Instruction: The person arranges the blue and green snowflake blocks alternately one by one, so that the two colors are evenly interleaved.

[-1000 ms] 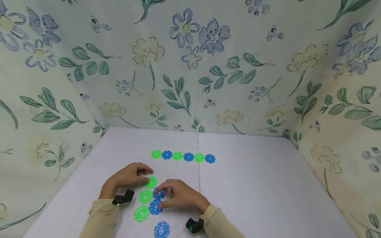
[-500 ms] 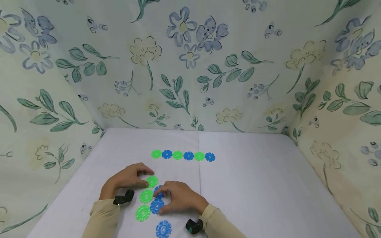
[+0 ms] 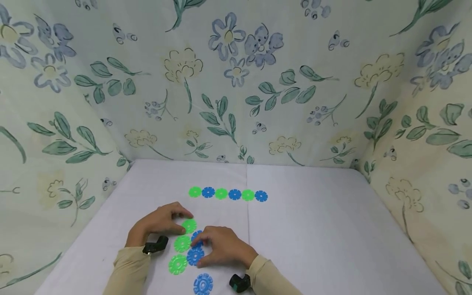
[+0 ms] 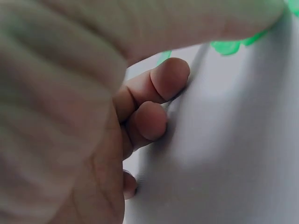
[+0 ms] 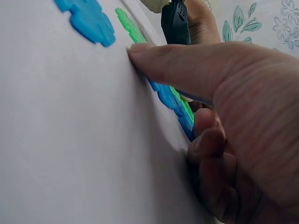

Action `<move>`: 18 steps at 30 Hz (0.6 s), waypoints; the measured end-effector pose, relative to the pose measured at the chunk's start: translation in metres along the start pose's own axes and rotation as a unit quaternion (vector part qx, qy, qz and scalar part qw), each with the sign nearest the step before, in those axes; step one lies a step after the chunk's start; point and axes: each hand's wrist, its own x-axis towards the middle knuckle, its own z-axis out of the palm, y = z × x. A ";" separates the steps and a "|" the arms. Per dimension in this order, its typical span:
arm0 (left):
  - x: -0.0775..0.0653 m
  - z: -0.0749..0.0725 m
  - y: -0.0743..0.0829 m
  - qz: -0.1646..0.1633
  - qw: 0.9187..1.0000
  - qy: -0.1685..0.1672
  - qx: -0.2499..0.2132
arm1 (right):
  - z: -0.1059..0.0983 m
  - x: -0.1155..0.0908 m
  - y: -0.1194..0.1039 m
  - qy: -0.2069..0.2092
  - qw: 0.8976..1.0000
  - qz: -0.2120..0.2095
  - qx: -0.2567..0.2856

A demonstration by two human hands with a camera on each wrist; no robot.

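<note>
Notched plastic snowflake discs lie flat on a white cloth. My left hand (image 3: pixel 160 221) holds the farthest green snowflake disc (image 3: pixel 189 226) by its edge, between thumb and index finger; in the left wrist view its thumb covers most of that green disc (image 4: pixel 226 47). Close by on the right, my right hand (image 3: pixel 225 248) bends over two blue discs. Its index finger reaches the farther blue disc (image 3: pixel 196 237), partly hidden. The thumb is at the near edge of the other blue disc (image 3: pixel 195 256), which sits between thumb and index finger.
Two more green discs, a middle one (image 3: pixel 182 243) and a near one (image 3: pixel 178 264), continue the column. A single blue disc (image 3: pixel 203 283) lies nearer me. Farther back runs a row of alternating green and blue discs (image 3: pixel 221 194). Flowered cloth (image 3: pixel 236 102) walls the table.
My right hand has drawn slightly nearer, its thumb sliding from the lower blue disc to that disc's near edge. My left hand keeps its place at the green disc.
</note>
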 end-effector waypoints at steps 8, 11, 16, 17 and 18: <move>-0.003 0.004 0.000 -0.005 1.000 -0.004 0.014 | 0.002 -0.001 -0.004 -0.004 1.000 0.008 -0.008; -0.004 0.004 0.002 -0.003 1.000 -0.006 0.015 | 0.002 -0.001 -0.004 -0.008 1.000 0.009 -0.009; -0.002 0.003 0.003 -0.002 1.000 -0.004 0.026 | 0.000 0.000 -0.003 -0.013 1.000 0.013 -0.015; -0.001 0.002 0.003 -0.001 1.000 -0.002 0.029 | -0.001 0.000 -0.003 -0.012 1.000 0.014 -0.018; 0.000 0.002 0.003 0.000 1.000 -0.001 0.030 | -0.001 0.001 -0.003 -0.011 1.000 0.015 -0.022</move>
